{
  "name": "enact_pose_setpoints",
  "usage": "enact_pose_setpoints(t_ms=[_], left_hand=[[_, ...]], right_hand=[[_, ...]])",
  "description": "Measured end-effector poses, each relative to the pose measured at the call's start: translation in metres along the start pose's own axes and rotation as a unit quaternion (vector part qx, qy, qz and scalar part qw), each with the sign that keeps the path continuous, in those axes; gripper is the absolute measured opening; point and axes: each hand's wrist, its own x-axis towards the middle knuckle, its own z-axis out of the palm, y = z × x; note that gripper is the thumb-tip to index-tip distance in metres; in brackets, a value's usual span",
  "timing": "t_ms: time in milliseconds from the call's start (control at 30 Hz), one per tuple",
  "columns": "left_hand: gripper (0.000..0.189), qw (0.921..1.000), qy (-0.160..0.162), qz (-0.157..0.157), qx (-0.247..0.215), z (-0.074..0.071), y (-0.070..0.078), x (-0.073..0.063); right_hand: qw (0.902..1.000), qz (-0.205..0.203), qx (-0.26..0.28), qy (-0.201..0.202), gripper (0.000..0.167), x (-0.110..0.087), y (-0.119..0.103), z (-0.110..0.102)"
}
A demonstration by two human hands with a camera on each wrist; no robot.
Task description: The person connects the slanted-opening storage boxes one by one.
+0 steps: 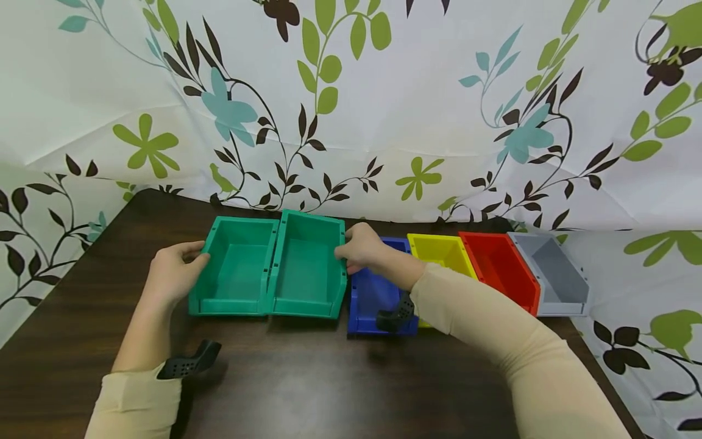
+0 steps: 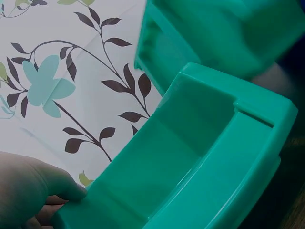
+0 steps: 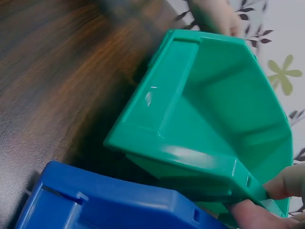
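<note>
Your left hand pinches the left wall of the left green bin, thumb at the rim and fingers on the outer side. Your right hand pinches the right wall of the right green bin between thumb and fingers. The two green bins sit side by side at the left of the row, over the far half of the table, their open tops facing up and low fronts towards you. The right one's near end looks raised, with a dark shadow beneath it.

Just right of it you have the blue bin, partly hidden by your right hand and wrist, then the yellow bin, the red bin and the grey bin, set close together. Behind the table, you face a white cloth printed with leaves and flowers. Each of your beige sleeves has a black wrist piece near its cuff
</note>
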Motion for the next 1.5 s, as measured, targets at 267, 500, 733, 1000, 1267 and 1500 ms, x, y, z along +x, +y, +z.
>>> enact_pose_setpoints(t_ms=[267, 500, 733, 1000, 1267, 1500], left_hand=[[0.046, 1.0, -0.001, 0.002, -0.001, -0.002, -0.002, 0.001], [0.044, 0.9999, 0.005, 0.012, -0.001, -0.001, -0.003, 0.001], [0.044, 0.9999, 0.003, 0.015, -0.006, 0.0, 0.0, 0.0], [0.044, 0.9999, -0.002, 0.01, -0.006, -0.001, 0.0, 0.0], [0.045, 0.9999, -0.008, 0.009, -0.009, -0.001, -0.002, 0.001], [0.045, 0.9998, -0.008, 0.014, -0.012, 0.0, -0.001, 0.001]], right_hand=[[0.9994, 0.006, 0.034, 0.0, 0.065, -0.002, 0.004, -0.015], [0.9994, 0.011, 0.03, -0.01, 0.065, 0.001, 0.004, -0.014], [0.9992, 0.007, 0.033, -0.021, 0.062, 0.004, 0.004, -0.012], [0.9993, 0.015, 0.026, -0.023, 0.062, 0.011, 0.004, -0.012], [0.9992, 0.017, 0.024, -0.028, 0.062, 0.011, 0.001, -0.013], [0.9997, 0.006, 0.006, -0.025, 0.052, 0.011, -0.004, -0.015]])
